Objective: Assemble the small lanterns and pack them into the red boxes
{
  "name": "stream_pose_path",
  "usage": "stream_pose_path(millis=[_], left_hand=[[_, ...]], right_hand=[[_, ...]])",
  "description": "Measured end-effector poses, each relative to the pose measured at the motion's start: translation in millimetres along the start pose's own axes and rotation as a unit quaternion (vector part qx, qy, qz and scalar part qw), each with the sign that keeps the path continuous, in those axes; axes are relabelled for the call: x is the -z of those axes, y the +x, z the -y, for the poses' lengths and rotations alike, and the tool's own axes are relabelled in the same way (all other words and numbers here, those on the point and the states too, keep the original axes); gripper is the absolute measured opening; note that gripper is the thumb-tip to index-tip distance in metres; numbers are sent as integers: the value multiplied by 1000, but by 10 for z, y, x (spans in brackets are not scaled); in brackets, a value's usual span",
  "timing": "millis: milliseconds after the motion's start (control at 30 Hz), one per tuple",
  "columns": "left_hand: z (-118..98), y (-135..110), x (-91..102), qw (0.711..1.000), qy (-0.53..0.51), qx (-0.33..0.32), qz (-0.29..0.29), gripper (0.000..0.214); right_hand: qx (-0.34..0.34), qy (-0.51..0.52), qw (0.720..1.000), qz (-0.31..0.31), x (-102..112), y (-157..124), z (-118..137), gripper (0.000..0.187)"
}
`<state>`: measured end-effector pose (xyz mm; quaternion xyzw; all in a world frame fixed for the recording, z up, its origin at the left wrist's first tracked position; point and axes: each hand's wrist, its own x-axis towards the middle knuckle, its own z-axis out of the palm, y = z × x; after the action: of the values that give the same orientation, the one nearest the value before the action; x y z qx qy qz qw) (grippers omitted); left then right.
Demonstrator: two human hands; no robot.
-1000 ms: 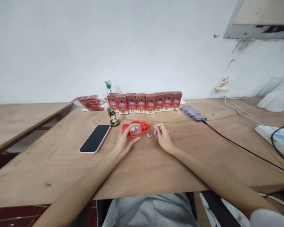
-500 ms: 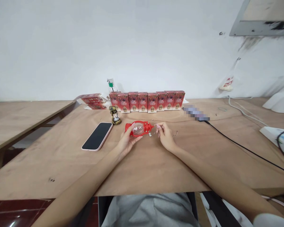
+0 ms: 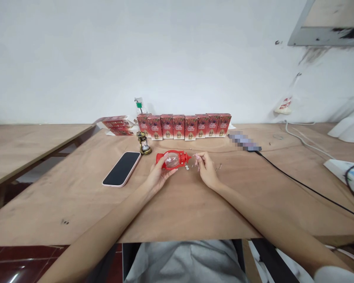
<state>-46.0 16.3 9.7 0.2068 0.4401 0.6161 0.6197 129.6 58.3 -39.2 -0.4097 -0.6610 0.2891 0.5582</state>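
A small red lantern (image 3: 173, 160) with a clear globe lies on its side in my left hand (image 3: 158, 173), its pointed top toward the right. My left thumb and fingers wrap around its base end. Just right of that tip, my right hand (image 3: 205, 167) is closed in a pinch; whatever is between the fingertips is too small to make out. Below the tip, small silvery discs (image 3: 187, 167) rest on the wooden table (image 3: 177, 208). Small thin pieces (image 3: 218, 167) lie beside my right hand.
A phone (image 3: 122, 169) lies left of my hands, near a bronze-coloured lantern (image 3: 144, 144). Behind stands a row of several red boxes (image 3: 179, 126), with an opened red carton (image 3: 118, 125) at left. A black cable (image 3: 301, 182) crosses the table's right side.
Both hands keep nearly the same pose around the red lantern. The view has shifted very slightly; nothing was visibly taken up or let go.
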Motion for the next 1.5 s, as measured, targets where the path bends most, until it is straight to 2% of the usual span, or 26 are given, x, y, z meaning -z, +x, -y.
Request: stream_pose_path(millis=[167, 400, 600, 800, 1033, 1500], left_hand=[[3, 2, 4, 1000, 0, 3, 16, 17], [-1, 18, 6, 1000, -2, -2, 3, 17], [3, 16, 23, 1000, -7, 1, 11, 18], [17, 14, 33, 1000, 4, 6, 22, 25], [16, -6, 44, 994, 67, -44, 71, 29], [23, -3, 46, 995, 71, -34, 66, 25]], right_hand=[[1, -20, 1000, 6, -1, 6, 2, 21], [9, -28, 1000, 12, -3, 7, 2, 21], [34, -77, 996, 15, 4, -6, 53, 19], [59, -95, 993, 37, -2, -34, 101, 13], [75, -100, 989, 83, 33, -16, 99, 13], [76, -122, 984, 109, 48, -16, 66, 12]])
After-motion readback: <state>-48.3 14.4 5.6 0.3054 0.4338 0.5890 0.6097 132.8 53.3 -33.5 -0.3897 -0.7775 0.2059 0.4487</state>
